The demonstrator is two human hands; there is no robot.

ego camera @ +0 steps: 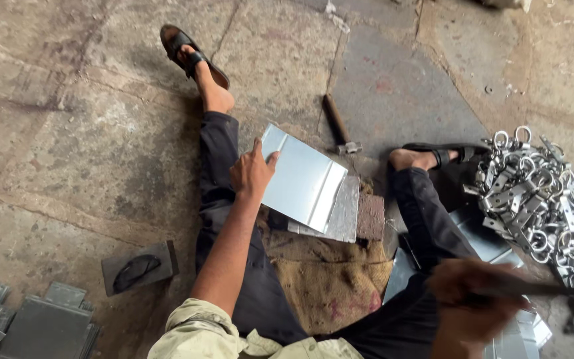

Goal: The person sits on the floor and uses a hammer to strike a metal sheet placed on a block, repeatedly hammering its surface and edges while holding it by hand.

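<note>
We sit on a cracked stone floor [88,133], legs spread so the work lies between them; a burlap sack [330,279] pads the ground there, seemingly to cushion what rests on it. On the right a big heap of metal ring fittings [546,199] lies within easy reach; at the near left a stack of grey metal plates [28,326] sits beside a dark block [139,267]. In the middle our left hand [252,174] steadies a shiny metal sheet [300,176], tilted, its right edge resting on a flat metal piece [341,216] and a brown block [370,216] that seem to serve as an anvil; the grip is pressed on the sheet's left edge, thumb on top. Our right hand [463,309], blurred at the near right, is closed around a dark rod-like tool [546,289]; a hammer [339,126] lies idle just beyond the sheet.
</note>
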